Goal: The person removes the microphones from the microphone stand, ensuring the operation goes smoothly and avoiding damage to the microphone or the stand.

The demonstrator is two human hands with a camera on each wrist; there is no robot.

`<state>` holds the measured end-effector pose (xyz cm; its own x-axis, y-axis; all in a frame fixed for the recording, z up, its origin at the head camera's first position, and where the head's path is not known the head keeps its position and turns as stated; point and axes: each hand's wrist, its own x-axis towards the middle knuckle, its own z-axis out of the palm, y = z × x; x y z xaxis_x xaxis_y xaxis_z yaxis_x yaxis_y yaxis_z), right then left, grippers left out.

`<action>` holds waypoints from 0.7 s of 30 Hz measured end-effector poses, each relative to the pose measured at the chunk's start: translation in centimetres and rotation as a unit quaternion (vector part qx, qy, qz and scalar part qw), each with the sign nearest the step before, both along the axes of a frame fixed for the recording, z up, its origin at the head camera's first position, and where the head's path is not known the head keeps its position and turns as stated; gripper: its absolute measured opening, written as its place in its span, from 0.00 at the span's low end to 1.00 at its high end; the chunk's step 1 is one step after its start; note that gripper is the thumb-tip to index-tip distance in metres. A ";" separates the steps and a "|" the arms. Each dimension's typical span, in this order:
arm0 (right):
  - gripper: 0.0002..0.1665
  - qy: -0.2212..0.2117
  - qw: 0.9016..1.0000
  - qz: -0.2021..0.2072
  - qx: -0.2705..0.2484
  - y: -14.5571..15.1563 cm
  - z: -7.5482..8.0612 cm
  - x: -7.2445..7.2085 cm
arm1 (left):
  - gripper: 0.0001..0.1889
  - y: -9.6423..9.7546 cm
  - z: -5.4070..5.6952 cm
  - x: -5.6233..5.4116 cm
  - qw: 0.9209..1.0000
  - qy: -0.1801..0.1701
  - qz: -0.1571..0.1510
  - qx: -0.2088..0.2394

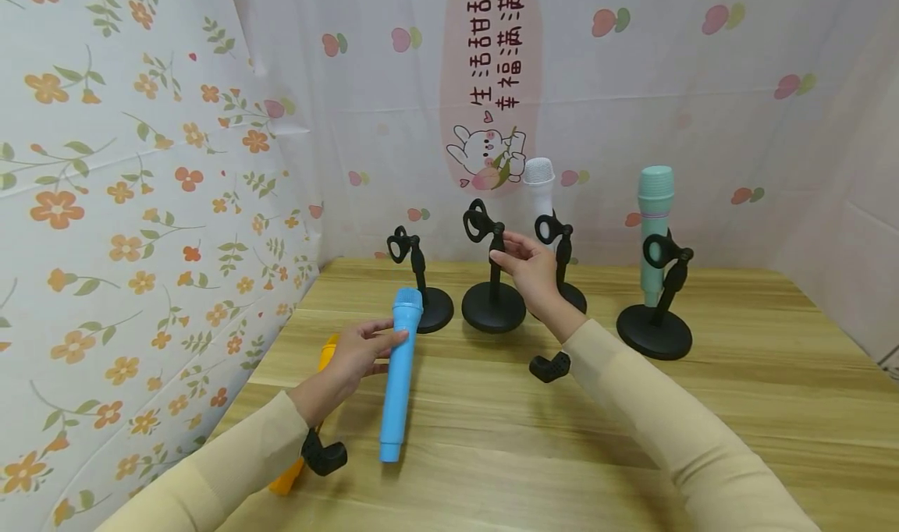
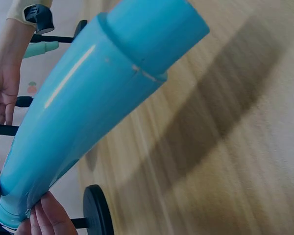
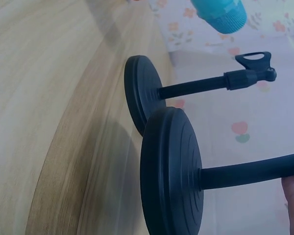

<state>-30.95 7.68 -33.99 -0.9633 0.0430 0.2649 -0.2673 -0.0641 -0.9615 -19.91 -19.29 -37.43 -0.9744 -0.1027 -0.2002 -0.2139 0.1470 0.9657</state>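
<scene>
My left hand (image 1: 358, 352) grips a blue toy microphone (image 1: 399, 384) near its head, tilted above the table; its butt end looms large in the left wrist view. With thumb and fingers my right hand (image 1: 531, 271) pinches the upright of a black microphone stand (image 1: 495, 298), whose ring clip is bare. Whether that stand's base touches the table I cannot tell. Left of it is another black stand (image 1: 435, 310) with a bare clip. An orange microphone (image 1: 286, 479) lies on the table, partly hidden behind my left wrist.
A white microphone (image 1: 539, 175) rises upright at a third stand (image 1: 572, 294), partly behind my right hand. Farther right, a mint-green microphone (image 1: 656, 193) is upright at another stand (image 1: 653, 333). The wooden table (image 1: 492, 438) ends at a patterned curtain (image 1: 365, 64) behind and at the left.
</scene>
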 end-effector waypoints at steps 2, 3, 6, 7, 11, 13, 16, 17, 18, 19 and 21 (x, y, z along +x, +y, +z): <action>0.23 0.003 1.000 0.000 0.000 -0.1 -0.1 -0.3 | 0.28 -0.1 -0.2 0.1 1.000 -0.001 -0.001 -0.006; 0.24 0.004 1.000 0.001 0.000 -0.2 -0.1 -0.4 | 0.28 -0.2 -0.4 0.1 1.000 -0.002 0.000 -0.008; 0.24 0.005 1.000 0.002 -0.004 -0.4 -0.3 -0.8 | 0.28 -0.4 -0.6 0.2 1.000 -0.007 0.000 -0.015; 0.23 0.006 1.000 0.001 -0.004 -0.5 -0.3 -1.0 | 0.28 -0.4 -0.7 0.3 1.000 -0.009 0.000 -0.017; 0.23 0.004 1.000 -0.004 -0.005 -0.7 -0.5 -1.4 | 0.28 -0.5 -0.9 0.5 1.000 -0.016 -0.002 -0.026; 0.23 0.002 1.000 -0.004 -0.008 -0.8 -0.6 -1.7 | 0.28 -0.6 -1.1 0.6 0.999 -0.019 -0.003 -0.028; 0.23 -0.004 1.000 -0.006 -0.007 -1.0 -0.7 -2.0 | 0.28 -0.8 -1.4 0.8 0.999 -0.025 -0.003 -0.033; 0.23 -0.005 1.000 -0.006 -0.007 -1.0 -0.8 -2.1 | 0.28 -0.8 -1.4 0.8 0.999 -0.027 -0.003 -0.036; 0.23 -0.006 1.000 -0.007 -0.008 -1.1 -0.8 -2.3 | 0.28 -0.8 -1.5 0.8 0.999 -0.030 -0.002 -0.038; 0.23 -0.007 1.000 -0.007 -0.010 -1.2 -0.8 -2.4 | 0.28 -0.9 -1.6 0.9 0.999 -0.030 -0.004 -0.042; 0.23 -0.007 1.000 -0.006 -0.013 -1.3 -0.8 -2.5 | 0.28 -0.9 -1.7 1.0 0.998 -0.033 -0.005 -0.048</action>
